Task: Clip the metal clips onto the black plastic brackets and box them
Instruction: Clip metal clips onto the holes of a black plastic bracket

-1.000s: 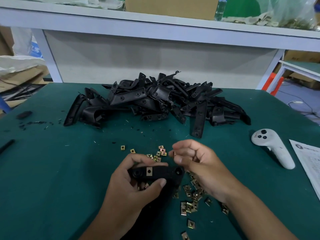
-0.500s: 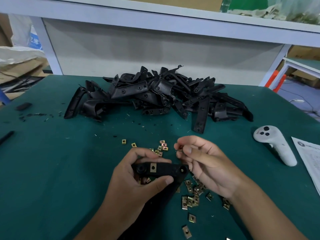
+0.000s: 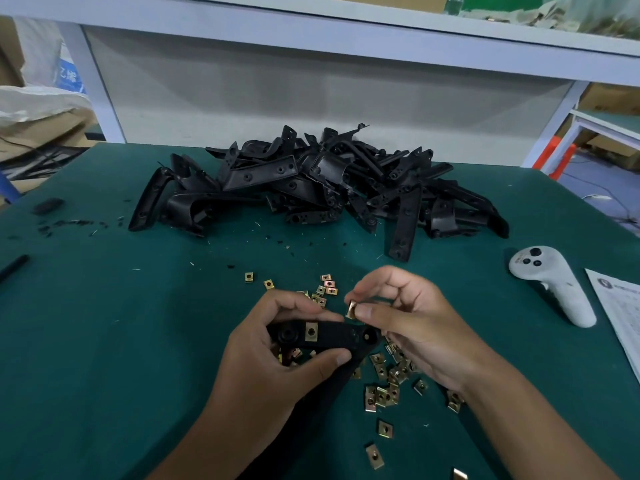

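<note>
My left hand [image 3: 266, 348] grips a black plastic bracket [image 3: 332, 337] just above the green table, thumb below and fingers over its top edge. One brass-coloured metal clip [image 3: 311, 332] sits on the bracket near its left hole. My right hand [image 3: 412, 320] pinches a second metal clip [image 3: 352, 309] between thumb and forefinger, just above the bracket's right end. Loose clips [image 3: 384, 393] lie scattered on the table under and in front of my hands. A big pile of black brackets [image 3: 311, 181] lies at the back of the table.
A white hand controller [image 3: 554, 282] lies at the right, beside a printed sheet of paper [image 3: 620, 323] at the table's right edge. Small black scraps [image 3: 48, 206] and a black rod [image 3: 14, 268] lie at the left. A shelf frame stands behind the table.
My right hand has brought its pinched clip down closer to the bracket's right end. The left hand keeps holding the bracket in about the same place.
</note>
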Demonstrator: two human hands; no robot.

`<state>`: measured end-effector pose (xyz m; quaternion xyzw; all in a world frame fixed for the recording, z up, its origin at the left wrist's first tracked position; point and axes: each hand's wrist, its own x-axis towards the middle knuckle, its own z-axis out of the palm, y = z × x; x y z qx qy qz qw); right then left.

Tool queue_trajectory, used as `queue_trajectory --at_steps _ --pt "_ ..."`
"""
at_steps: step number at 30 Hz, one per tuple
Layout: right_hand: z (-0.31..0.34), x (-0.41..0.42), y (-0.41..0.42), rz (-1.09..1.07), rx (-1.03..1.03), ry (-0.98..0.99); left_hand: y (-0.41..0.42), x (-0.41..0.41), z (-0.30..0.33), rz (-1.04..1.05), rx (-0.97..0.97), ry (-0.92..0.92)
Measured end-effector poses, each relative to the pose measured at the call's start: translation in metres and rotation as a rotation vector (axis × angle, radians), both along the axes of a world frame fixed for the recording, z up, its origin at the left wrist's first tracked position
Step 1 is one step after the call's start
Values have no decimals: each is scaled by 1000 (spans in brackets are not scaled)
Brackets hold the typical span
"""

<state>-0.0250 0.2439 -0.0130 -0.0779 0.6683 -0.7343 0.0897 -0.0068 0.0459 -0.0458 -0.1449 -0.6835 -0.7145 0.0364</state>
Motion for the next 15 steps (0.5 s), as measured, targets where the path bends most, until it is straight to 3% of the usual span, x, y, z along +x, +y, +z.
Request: queue_trajectory --at_steps 5,15 --pt "1 3 -1 13 116 28 -1 0 1 28 -52 34" --pt "3 4 -2 -5 157 39 0 1 2 28 -64 35"
